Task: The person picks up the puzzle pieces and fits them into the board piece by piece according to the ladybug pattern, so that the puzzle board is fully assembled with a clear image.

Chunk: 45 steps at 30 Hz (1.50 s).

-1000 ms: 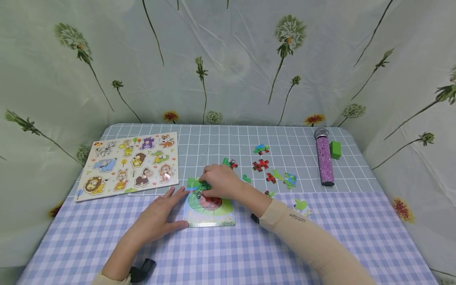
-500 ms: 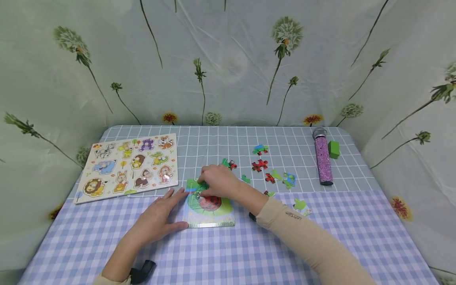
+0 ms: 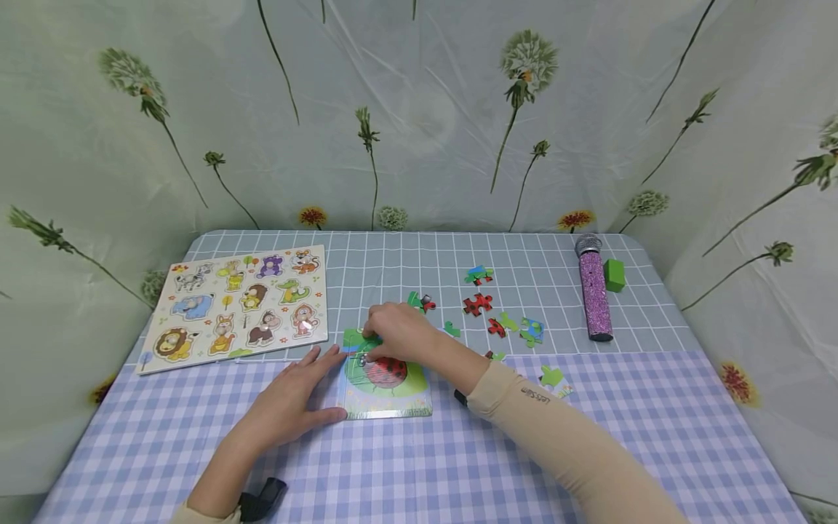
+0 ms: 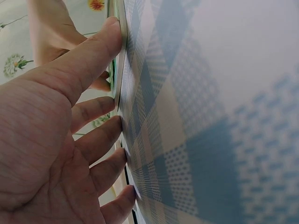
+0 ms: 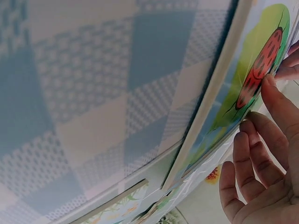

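Note:
A small ladybug jigsaw board (image 3: 389, 402) lies flat at the middle of the table. My left hand (image 3: 286, 399) rests at its left side, fingers spread. In the left wrist view its thumb (image 4: 100, 44) touches the board's edge. Over the board's upper part, my right hand (image 3: 407, 333) pinches a green puzzle piece (image 3: 372, 342) low against the surface, largely covered by the fingers. The right wrist view shows the thumb and forefinger meeting at the board beside the printed red ladybug (image 5: 261, 65); the other fingers curl loosely.
Several loose puzzle pieces (image 3: 478, 303) lie to the right of the board. An animal peg puzzle (image 3: 244, 307) stands at the left. A glittery purple microphone (image 3: 594, 295) and a green block (image 3: 614, 276) lie at the right, before a flowered cloth.
The right hand's fingers have shifted very slightly over the same spot on the board. The left hand stays where it was; the head view has tilted a little.

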Available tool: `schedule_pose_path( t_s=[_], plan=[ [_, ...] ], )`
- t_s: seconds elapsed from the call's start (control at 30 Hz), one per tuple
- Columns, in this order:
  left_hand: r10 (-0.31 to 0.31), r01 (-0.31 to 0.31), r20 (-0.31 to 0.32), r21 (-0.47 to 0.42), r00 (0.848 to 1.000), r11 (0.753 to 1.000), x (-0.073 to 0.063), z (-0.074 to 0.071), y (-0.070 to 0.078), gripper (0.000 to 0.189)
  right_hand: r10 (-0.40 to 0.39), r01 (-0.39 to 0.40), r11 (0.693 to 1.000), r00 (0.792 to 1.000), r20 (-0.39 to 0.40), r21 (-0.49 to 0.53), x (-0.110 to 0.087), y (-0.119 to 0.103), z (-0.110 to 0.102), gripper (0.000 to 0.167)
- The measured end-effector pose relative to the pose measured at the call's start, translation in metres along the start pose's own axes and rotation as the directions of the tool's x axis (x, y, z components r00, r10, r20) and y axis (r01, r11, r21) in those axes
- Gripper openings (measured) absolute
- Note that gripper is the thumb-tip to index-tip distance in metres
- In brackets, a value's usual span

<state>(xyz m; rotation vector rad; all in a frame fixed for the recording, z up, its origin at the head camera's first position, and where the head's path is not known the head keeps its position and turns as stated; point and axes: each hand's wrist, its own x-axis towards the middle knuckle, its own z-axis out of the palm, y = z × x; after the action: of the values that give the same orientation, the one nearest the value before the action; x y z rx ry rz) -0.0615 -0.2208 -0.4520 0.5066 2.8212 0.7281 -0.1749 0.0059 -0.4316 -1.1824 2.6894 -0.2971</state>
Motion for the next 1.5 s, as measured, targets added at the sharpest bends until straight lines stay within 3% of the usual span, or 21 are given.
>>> schedule_pose_path(
  t_s=[0.63, 1.03, 1.5],
  plan=[
    [-0.013, 0.013, 0.011, 0.003, 1.000, 1.000, -0.001, 0.002, -0.001, 0.092, 0.008, -0.008, 1.000, 1.000, -0.017, 0.012, 0.001, -0.003, 0.002, 0.040],
    [-0.018, 0.018, 0.015, 0.005, 1.000, 1.000, -0.002, 0.002, -0.001, 0.092, -0.048, 0.047, 0.996, 0.999, 0.014, 0.075, -0.003, 0.004, -0.004, 0.039],
    [-0.030, 0.030, 0.006, 0.001, 1.000, 1.000, 0.000, 0.000, 0.001, 0.092, 0.091, -0.091, 0.991, 0.996, -0.002, 0.096, -0.022, 0.048, -0.029, 0.037]
  ],
)
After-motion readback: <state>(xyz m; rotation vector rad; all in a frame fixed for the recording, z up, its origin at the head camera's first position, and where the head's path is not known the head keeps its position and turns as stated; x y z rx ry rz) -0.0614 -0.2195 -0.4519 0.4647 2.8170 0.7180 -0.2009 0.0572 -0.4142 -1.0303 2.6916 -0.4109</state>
